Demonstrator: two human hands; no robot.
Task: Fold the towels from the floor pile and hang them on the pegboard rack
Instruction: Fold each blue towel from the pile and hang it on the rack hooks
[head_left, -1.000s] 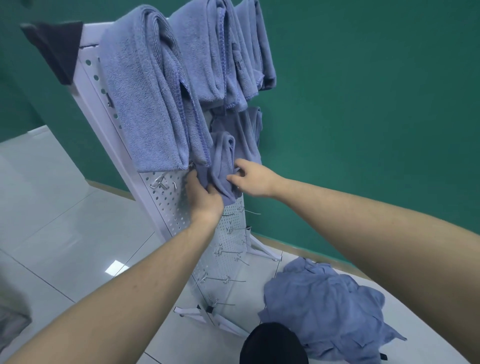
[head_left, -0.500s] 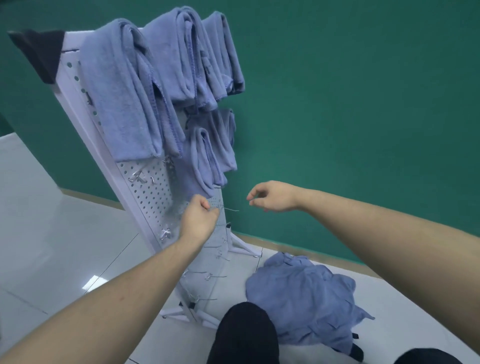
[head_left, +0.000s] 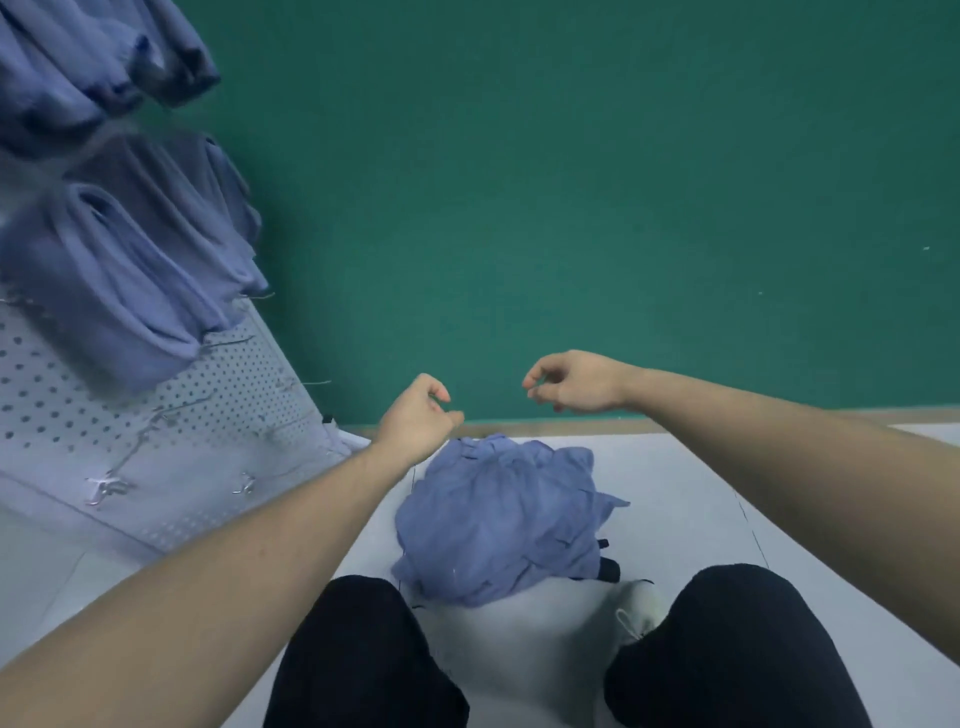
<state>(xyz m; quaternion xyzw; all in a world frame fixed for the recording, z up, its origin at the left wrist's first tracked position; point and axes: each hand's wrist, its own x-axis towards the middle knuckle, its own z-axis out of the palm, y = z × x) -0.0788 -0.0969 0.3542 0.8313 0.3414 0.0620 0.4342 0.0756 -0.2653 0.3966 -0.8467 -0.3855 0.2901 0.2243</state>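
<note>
A crumpled pile of blue towels (head_left: 501, 517) lies on the pale floor in front of my knees. Folded blue towels (head_left: 130, 270) hang on the white pegboard rack (head_left: 171, 415) at the left, with more of them blurred at the top left corner. My left hand (head_left: 418, 415) hovers just above the pile's far left edge, fingers loosely curled and holding nothing. My right hand (head_left: 571, 387) hangs in the air above the pile's far side, fingers loosely curled, holding nothing.
A green wall (head_left: 571, 182) rises behind the pile, with a wooden skirting strip at its base. Bare metal hooks (head_left: 106, 486) stick out of the lower pegboard. My dark trouser knees (head_left: 363, 654) and a light shoe (head_left: 636, 605) sit near the pile.
Both hands let go of the hung towel and dropped away from the rack toward the floor pile. The view swung down and right, so the rack now sits at the left edge.
</note>
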